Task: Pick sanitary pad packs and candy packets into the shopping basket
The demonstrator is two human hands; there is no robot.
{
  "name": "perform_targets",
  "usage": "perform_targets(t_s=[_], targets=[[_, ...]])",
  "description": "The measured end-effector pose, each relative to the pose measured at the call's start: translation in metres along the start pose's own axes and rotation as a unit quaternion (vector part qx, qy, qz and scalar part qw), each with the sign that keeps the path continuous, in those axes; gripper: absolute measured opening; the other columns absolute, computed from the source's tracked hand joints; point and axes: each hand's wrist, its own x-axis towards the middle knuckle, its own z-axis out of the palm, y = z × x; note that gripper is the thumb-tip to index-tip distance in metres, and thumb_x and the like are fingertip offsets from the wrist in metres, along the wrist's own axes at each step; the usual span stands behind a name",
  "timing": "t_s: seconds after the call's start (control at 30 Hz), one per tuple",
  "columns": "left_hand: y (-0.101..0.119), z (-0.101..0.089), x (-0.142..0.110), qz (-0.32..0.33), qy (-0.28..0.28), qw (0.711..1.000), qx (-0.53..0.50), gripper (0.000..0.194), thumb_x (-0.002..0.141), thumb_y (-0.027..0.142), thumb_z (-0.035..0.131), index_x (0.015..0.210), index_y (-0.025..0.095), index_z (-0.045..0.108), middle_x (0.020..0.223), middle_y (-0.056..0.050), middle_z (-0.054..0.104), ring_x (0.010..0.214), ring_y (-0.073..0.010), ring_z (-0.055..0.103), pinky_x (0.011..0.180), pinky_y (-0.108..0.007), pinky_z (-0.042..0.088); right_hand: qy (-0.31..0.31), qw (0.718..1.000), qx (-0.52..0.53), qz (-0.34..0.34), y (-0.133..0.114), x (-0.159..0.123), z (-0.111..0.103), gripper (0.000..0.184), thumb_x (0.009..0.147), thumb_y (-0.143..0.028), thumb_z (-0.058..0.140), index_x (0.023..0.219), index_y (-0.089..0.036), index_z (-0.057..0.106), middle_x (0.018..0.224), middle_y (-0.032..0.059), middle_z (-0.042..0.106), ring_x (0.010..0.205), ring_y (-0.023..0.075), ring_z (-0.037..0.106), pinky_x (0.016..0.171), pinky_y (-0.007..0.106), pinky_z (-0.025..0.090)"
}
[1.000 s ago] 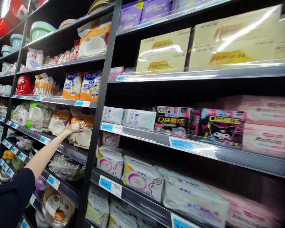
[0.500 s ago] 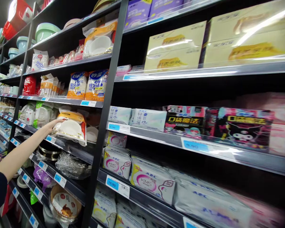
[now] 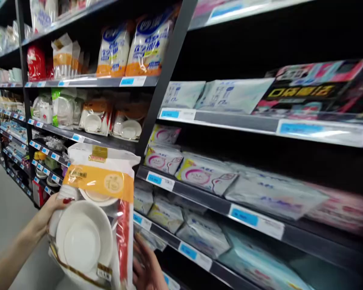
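Bowl pkg (image 3: 92, 217) — L hand (image 3: 51, 208) gripping edge, R hand (image 3: 147, 264) beside.

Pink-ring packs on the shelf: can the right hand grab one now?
Probably yes, with a reach: nothing seems to block the pink-ring packs, and the right hand is on their side of the bowl bag. I can't tell whether it's also helping hold that bag.

Black supermarket shelving (image 3: 165, 76) recedes leftward, its ledges (image 3: 236, 121) lined with blue-and-white price labels (image 3: 160, 181); a plain grey floor (image 3: 4, 197) shows at lower left.
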Motion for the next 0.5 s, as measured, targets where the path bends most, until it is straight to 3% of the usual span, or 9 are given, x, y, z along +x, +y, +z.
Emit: perform_targets(t_s=[0.07, 0.17, 0.37, 0.5], targets=[[-0.027, -0.001, -0.022, -0.028, -0.029, 0.999, -0.011, 0.049, 0.050, 0.027, 0.084, 0.096, 0.015, 0.072, 0.089, -0.007, 0.079, 0.079, -0.0241, 0.073, 0.068, -0.027, 0.057, 0.030, 0.999, -0.002, 0.042, 0.002, -0.009, 0.005, 0.084, 0.057, -0.073, 0.080, 0.126, -0.027, 0.061, 0.129, 0.0115, 0.065, 0.115, 0.0346, 0.063, 0.095, 0.043, 0.052], [-0.052, 0.001, -0.039, -0.045, -0.055, 0.997, -0.017, 0.054, 0.053, 0.027, 0.087, 0.103, 0.015, 0.071, 0.096, -0.008, 0.078, 0.087, -0.0253, 0.072, 0.075, -0.028, 0.056, 0.049, 0.994, -0.011, 0.097, 0.001, -0.017, 0.014, 0.083, 0.055, -0.059, 0.087, 0.127, -0.025, 0.060, 0.128, 0.0103, 0.067, 0.120, 0.0347, 0.060, 0.102, 0.042, 0.047], [-0.065, 0.004, -0.056, -0.064, -0.074, 0.995, -0.012, 0.048, 0.055, 0.027, 0.089, 0.098, 0.017, 0.072, 0.086, -0.003, 0.077, 0.075, -0.0202, 0.071, 0.071, -0.027, 0.056, 0.072, 0.987, 0.032, 0.140, 0.008, -0.035, 0.015, 0.083, 0.058, -0.049, 0.086, 0.130, -0.023, 0.055, 0.129, 0.0099, 0.066, 0.124, 0.0333, 0.058, 0.104, 0.041, 0.045], [-0.076, -0.001, -0.053, -0.061, -0.082, 0.995, -0.001, 0.047, 0.057, 0.030, 0.088, 0.099, 0.017, 0.071, 0.092, -0.006, 0.078, 0.080, -0.0229, 0.072, 0.077, -0.031, 0.057, 0.099, 0.987, -0.025, 0.127, 0.008, -0.040, 0.011, 0.081, 0.057, -0.052, 0.085, 0.127, -0.022, 0.055, 0.123, 0.0098, 0.069, 0.112, 0.0317, 0.065, 0.096, 0.039, 0.051]])
